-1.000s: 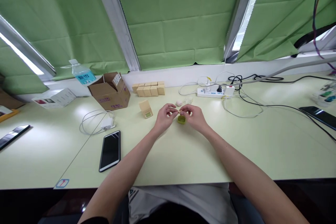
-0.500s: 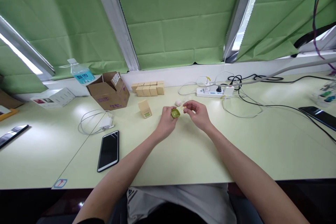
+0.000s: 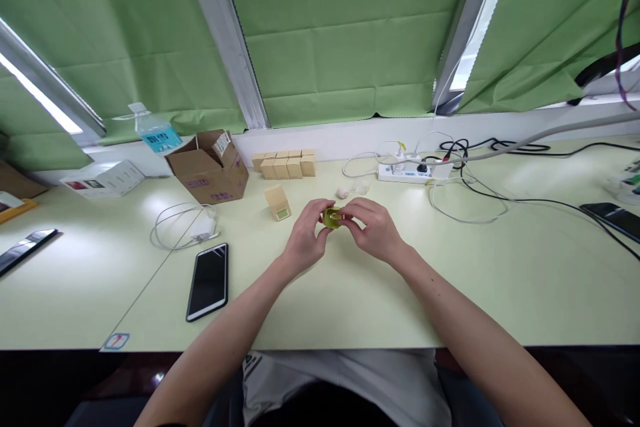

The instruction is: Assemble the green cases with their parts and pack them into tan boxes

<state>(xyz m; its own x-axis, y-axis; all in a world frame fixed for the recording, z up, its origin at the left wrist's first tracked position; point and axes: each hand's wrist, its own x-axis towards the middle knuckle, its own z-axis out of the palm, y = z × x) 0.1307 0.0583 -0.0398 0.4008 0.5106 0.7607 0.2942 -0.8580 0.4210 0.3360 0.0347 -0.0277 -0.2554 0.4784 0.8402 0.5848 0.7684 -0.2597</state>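
Note:
My left hand (image 3: 306,233) is closed around a small green cup (image 3: 330,218), its opening turned toward me. Right beside it, my right hand (image 3: 374,227) has its thumb and fingers pinched at the cup's mouth. A small yellowish piece seems to be between those fingertips, though its kind is too small to make out. Just beyond both hands lie a small pinkish-white round item (image 3: 342,193) and a clear plastic piece (image 3: 361,187). Left of my hands stands an opened small kraft box (image 3: 278,203) with a window in its front.
Several small kraft boxes (image 3: 287,167) stand by the wall, next to an open cardboard box (image 3: 210,177). A phone (image 3: 208,282) and a white charger (image 3: 203,228) lie left. Behind right is a power strip (image 3: 407,173) with tangled black cables (image 3: 465,150).
My right hand has moved left to the cup, bringing the small yellowish piece to its mouth. My left hand has turned the cup slightly. The view has shifted a little.

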